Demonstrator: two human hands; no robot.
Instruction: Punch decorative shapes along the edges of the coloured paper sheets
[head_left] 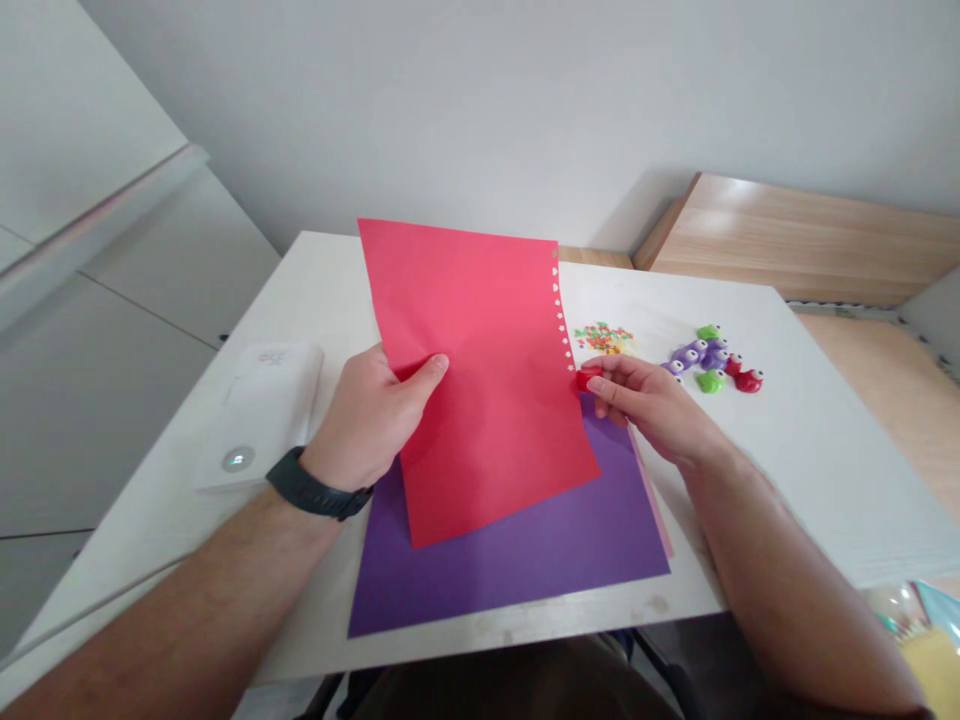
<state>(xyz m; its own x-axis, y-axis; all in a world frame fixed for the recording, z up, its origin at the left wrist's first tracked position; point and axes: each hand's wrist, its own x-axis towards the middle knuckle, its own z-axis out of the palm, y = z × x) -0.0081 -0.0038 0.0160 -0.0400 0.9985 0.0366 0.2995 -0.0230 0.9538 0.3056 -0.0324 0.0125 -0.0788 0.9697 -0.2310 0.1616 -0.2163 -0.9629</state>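
Observation:
A red sheet of paper (pixel 487 330) is held up, tilted, over a purple sheet (pixel 510 575). My left hand (pixel 382 410) grips its left edge, thumb on the front and the other fingers hidden behind. Small punched shapes run down the upper part of its right edge. My right hand (pixel 634 395) is closed around a small red craft punch (pixel 589 378) at that edge, just below the row of holes. Several green, purple and red punches with eyes (pixel 709 382) lie on the table to the right. Colourful paper cutouts (pixel 604 337) are scattered behind my right hand.
A white box (pixel 262 415) sits on the white table (pixel 810 470) at the left, near a cable (pixel 97 605). A pink sheet (pixel 660 515) peeks out under the purple one. Wooden furniture (pixel 802 235) stands at the back right, and a wall rises behind the table.

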